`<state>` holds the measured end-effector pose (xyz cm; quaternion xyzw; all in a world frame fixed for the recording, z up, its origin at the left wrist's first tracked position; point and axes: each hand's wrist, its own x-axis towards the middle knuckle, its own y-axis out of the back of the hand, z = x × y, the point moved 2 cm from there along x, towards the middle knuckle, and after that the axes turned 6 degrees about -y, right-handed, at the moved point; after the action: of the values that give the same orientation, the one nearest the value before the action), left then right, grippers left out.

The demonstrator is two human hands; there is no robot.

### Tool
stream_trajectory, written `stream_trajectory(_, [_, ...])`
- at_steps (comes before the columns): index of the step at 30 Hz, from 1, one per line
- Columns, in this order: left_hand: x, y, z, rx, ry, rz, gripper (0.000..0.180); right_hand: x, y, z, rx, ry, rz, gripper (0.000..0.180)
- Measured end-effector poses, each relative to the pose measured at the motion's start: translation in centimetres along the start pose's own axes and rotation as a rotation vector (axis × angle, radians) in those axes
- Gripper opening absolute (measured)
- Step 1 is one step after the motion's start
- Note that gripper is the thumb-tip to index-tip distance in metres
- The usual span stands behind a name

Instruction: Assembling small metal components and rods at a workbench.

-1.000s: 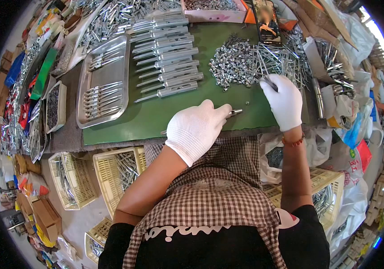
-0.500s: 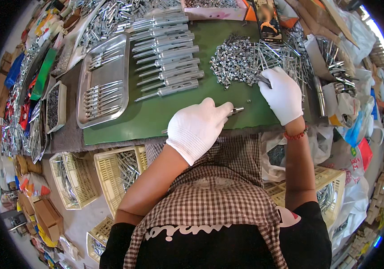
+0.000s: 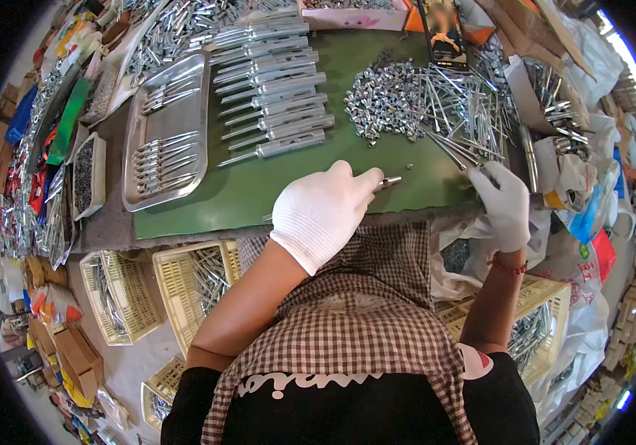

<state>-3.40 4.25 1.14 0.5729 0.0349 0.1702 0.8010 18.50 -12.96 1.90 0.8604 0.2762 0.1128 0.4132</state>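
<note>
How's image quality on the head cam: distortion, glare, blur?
Head view: strong fisheye, the green mat edges bow and a black rim cuts the corners; blown-out daylight at upper right; bright glints on the pile of metal rods; left hand and right hand in white gloves are sharp, nearly overexposed.
</note>
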Motion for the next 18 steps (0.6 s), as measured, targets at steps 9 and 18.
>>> stream_trajectory(9, [-0.1,0.1,0.2,0.025,-0.006,0.049,0.018,4.1,-1.6,0.0,0.166,0.100,0.031,0.025])
stream_trajectory(18, [-0.1,0.0,0.1,0.011,-0.016,0.062,0.019,2.4,-4.5,-3.9,-0.025,0.461,0.159,0.014])
